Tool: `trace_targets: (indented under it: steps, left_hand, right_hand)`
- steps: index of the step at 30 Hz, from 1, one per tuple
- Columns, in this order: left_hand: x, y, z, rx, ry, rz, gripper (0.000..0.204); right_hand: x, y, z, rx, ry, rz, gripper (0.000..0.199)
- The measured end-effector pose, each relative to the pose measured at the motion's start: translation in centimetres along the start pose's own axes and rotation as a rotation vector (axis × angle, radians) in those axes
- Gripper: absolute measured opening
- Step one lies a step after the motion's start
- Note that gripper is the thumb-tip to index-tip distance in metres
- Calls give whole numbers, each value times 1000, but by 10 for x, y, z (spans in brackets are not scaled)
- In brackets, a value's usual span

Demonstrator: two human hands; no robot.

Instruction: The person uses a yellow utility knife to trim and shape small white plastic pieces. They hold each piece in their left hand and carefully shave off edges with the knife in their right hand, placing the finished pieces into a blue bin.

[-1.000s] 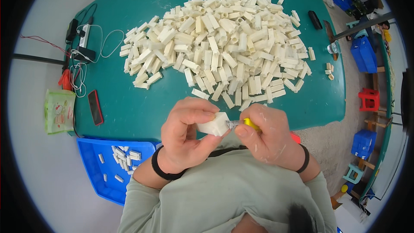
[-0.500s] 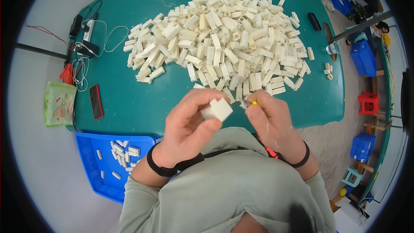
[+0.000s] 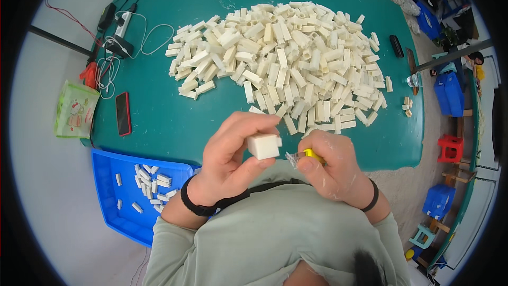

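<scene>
A person seated at a round teal table [image 3: 174,127] grips a small cream-white plastic block [image 3: 264,146] just below the centre of the frame, the left hand [image 3: 230,161] curled around it with thumb beneath and fingertips pressed on its top and far side. Just beside it to the right, the right hand [image 3: 333,169] is closed in a tight fist around a yellow-handled tool [image 3: 309,155], whose short metal tip points toward the block, close to its lower right corner; whether the tip touches cannot be told. Both wrists wear dark bands. Across the upper middle of the frame, a broad heap of similar cream-white blocks [image 3: 286,63] covers much of the tabletop. In the lower left, a blue plastic tray [image 3: 119,222] holds a scattering of smaller white pieces [image 3: 151,185]. On the table's left edge lie a red-cased phone [image 3: 123,113], a green packet [image 3: 75,110], and a power strip with white cables [image 3: 123,26]. At far right stand blue bins [image 3: 450,92] and a red stool [image 3: 451,148].
</scene>
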State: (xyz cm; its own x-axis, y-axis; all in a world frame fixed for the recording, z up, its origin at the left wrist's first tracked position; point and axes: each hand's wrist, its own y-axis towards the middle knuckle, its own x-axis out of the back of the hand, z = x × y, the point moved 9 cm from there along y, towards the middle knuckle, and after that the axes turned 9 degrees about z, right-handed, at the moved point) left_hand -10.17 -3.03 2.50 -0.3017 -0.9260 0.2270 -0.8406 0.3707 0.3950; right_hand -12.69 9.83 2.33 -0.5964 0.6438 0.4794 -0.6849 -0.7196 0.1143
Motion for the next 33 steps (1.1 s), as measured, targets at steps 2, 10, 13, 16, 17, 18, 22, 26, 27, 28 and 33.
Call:
trace_targets:
  steps: [2, 10, 13, 16, 17, 18, 22, 26, 27, 28, 33]
  left_hand:
    - [0, -5, 12, 13, -335, -156, 38]
    - [-4, 1, 17, -5, -303, -133, 32]
    - [-7, 2, 19, 23, -319, -104, 31]
    - [-12, 1, 21, 76, -374, -48, 30]
    - [-14, 1, 23, 96, -396, -27, 30]
    - [-14, 1, 24, 109, -422, -26, 30]
    - [-14, 0, 31, 143, -510, -13, 32]
    - [-14, -6, 36, 168, -594, -17, 33]
    - [-14, -7, 37, 173, -619, -9, 33]
    - [-14, -7, 38, 178, -646, 0, 33]
    - [-14, -11, 43, 222, -694, 38, 33]
  right_hand:
    - [-1, 3, 3, 17, -19, 19, 25]
    - [3, 6, -2, 64, -74, -12, 27]
    - [6, 7, -3, 110, -118, -15, 28]
    - [13, 7, -9, 115, -154, -60, 28]
    - [13, 8, -9, 121, -170, -64, 28]
    - [14, 8, -10, 127, -186, -68, 28]
    - [15, 8, -10, 118, -208, -81, 29]
    - [13, 8, -9, 122, -210, -84, 29]
    - [13, 9, -9, 126, -204, -89, 29]
    - [13, 9, -9, 130, -200, -94, 29]
    - [10, 9, -9, 142, -216, -96, 28]
